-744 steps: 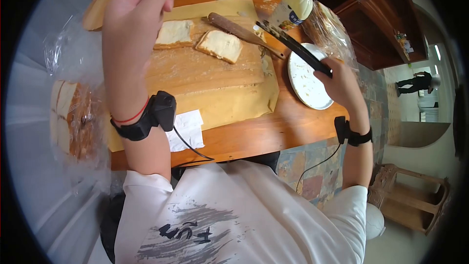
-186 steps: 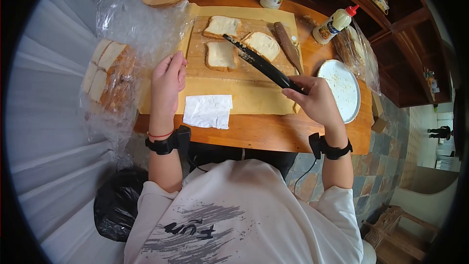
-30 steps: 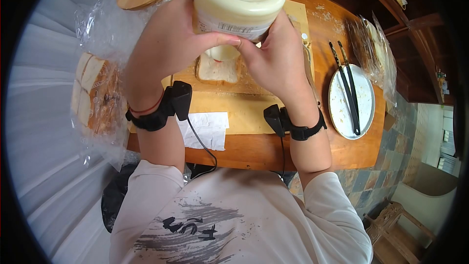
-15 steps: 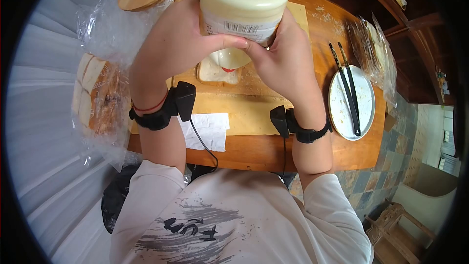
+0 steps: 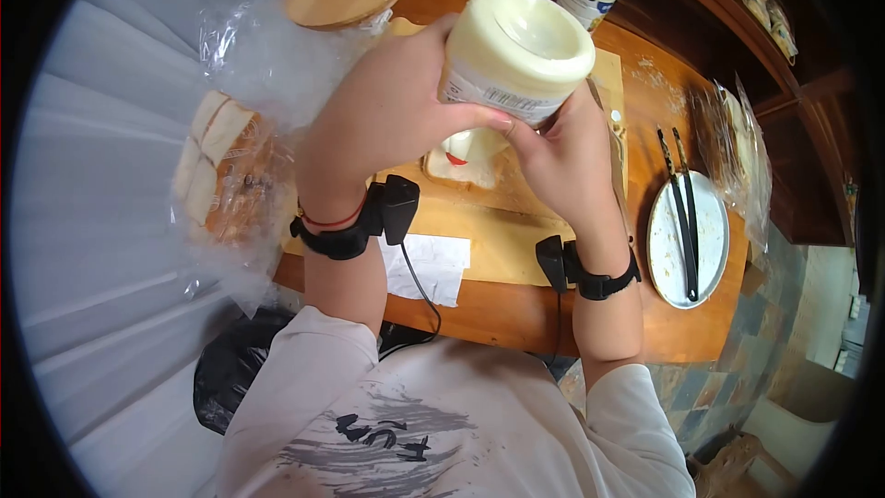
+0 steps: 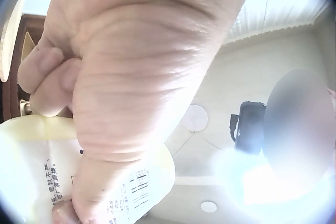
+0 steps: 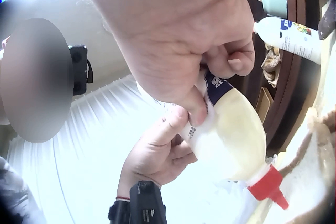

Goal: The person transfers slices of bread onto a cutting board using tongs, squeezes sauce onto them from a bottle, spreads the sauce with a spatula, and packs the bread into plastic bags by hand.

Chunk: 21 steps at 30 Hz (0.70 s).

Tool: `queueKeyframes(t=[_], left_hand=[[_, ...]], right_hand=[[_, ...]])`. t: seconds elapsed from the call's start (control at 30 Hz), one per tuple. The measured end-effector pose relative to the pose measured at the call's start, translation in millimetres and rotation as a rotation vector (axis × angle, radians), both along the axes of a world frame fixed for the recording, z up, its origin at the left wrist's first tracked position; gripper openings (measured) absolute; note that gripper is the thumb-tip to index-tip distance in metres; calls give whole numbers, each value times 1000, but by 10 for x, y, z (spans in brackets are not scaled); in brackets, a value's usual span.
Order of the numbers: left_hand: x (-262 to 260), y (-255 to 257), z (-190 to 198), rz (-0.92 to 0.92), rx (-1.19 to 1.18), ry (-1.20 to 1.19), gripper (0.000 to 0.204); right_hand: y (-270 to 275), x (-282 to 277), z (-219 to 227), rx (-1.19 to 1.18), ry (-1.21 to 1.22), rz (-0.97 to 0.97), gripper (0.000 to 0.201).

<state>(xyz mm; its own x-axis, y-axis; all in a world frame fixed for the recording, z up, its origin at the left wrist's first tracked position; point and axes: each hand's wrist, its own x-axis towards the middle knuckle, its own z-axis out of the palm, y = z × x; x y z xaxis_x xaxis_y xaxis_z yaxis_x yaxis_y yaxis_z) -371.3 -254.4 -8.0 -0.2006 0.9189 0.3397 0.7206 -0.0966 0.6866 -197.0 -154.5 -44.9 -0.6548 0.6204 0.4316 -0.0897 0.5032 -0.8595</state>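
The left hand (image 5: 396,111) and the right hand (image 5: 572,161) both have their fingers wrapped around a big bottle (image 5: 521,60) of pale yellow stuff, held upside down over a bread slice (image 5: 484,171), but the hands hide its middle, and I can't tell if the red cap (image 7: 266,184) touches the bread. Most of the board (image 5: 433,194) is hidden under the arms and bottle, so other bread there is hard to see. Black tongs (image 5: 688,231) lie on a crumby white plate (image 5: 666,249), and a clear crinkly bag (image 5: 189,267) holds more bread (image 5: 214,152).
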Motion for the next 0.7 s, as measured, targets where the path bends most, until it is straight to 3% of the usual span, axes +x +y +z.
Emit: queueKeyframes(t=[0.17,0.47,0.53,0.7], left_hand=[[-1,-13,45,-13,-40,-46,73],[52,54,20,-70,115,-103,71],[79,45,100,-86,-10,-102,66],[124,43,143,-69,-54,-113,64]], right_hand=[[-50,-12,6,-13,-37,-61,58],[-7,77,64,31,-88,-112,64],[-2,94,87,18,-97,-110,65],[24,129,133,-12,-138,-88,66]])
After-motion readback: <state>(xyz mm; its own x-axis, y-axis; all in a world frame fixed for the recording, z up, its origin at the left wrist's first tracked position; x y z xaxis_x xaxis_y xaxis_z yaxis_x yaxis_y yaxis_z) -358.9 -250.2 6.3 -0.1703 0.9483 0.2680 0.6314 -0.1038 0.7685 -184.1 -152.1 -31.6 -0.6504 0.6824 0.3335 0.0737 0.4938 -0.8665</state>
